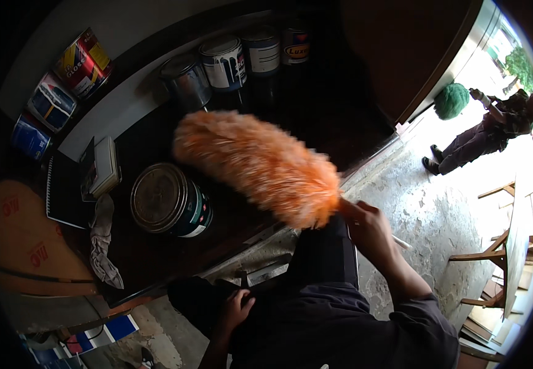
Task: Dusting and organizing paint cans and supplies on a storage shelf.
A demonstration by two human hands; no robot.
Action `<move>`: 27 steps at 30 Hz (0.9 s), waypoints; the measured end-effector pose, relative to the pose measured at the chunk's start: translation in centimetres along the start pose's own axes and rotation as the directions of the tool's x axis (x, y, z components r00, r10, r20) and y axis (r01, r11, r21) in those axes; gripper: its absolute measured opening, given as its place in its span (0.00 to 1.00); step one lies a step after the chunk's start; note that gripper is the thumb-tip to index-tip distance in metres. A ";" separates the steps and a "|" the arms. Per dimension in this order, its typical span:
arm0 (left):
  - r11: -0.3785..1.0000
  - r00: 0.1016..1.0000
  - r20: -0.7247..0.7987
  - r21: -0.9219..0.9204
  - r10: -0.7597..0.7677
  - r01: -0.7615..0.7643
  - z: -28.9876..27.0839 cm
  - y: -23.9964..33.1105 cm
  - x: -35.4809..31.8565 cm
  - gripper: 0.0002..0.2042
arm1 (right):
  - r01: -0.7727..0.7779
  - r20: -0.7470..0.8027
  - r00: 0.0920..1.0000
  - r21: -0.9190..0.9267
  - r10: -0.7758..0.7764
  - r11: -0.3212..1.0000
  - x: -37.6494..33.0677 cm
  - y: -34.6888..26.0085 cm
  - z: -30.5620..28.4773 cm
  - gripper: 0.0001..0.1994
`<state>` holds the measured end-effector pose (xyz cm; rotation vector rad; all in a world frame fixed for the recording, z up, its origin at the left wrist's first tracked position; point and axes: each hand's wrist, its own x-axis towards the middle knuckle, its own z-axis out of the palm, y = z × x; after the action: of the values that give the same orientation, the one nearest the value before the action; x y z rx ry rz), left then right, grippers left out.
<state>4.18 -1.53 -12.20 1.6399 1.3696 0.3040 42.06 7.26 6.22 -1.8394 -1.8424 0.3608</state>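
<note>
My right hand (372, 230) is closed round the handle end of a fluffy orange duster (260, 161), whose head slants up and left over the dark shelf top. The duster is slightly blurred and hides part of the surface behind it. Just left of it stands a large dark green paint can (167, 200) with a stained lid. Low down, my left hand (237, 309) rests by my dark trousers, fingers loosely bent and slightly apart. It is away from the shelf, and I make out nothing in it.
Several paint cans (223, 61) line the back ledge; others (85, 64) stand at far left. A notebook (63, 194), a small box (101, 167) and a crumpled cloth (102, 243) lie near the big can. At right, a person (488, 132) holds a green duster (451, 101) near wooden furniture (503, 252).
</note>
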 end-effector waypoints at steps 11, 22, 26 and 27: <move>0.933 0.933 0.218 0.285 -0.287 0.220 4.2 -8.3 6.8 0.32 | -0.335 -0.323 0.925 -0.443 0.200 0.832 -5.3 2.4 -11.2 0.11; 0.950 0.941 -0.269 -0.176 0.204 -0.256 -2.0 1.5 3.2 0.16 | -0.061 -0.281 0.960 -0.130 0.022 0.990 -0.7 1.4 -6.0 0.08; 0.826 0.645 -0.633 -0.016 0.428 -0.563 -9.6 10.7 1.5 0.13 | 0.201 -0.080 0.974 -0.118 -0.211 0.972 3.0 -3.3 -4.8 0.07; 0.759 0.490 -0.706 0.103 0.511 -0.643 -11.4 11.9 1.9 0.13 | 0.257 -0.074 0.961 -0.132 -0.268 0.957 4.0 -3.9 -4.4 0.06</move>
<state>4.44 6.60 2.19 1.8752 1.1740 1.5741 41.21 10.29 12.60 -1.6276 -2.0502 0.0690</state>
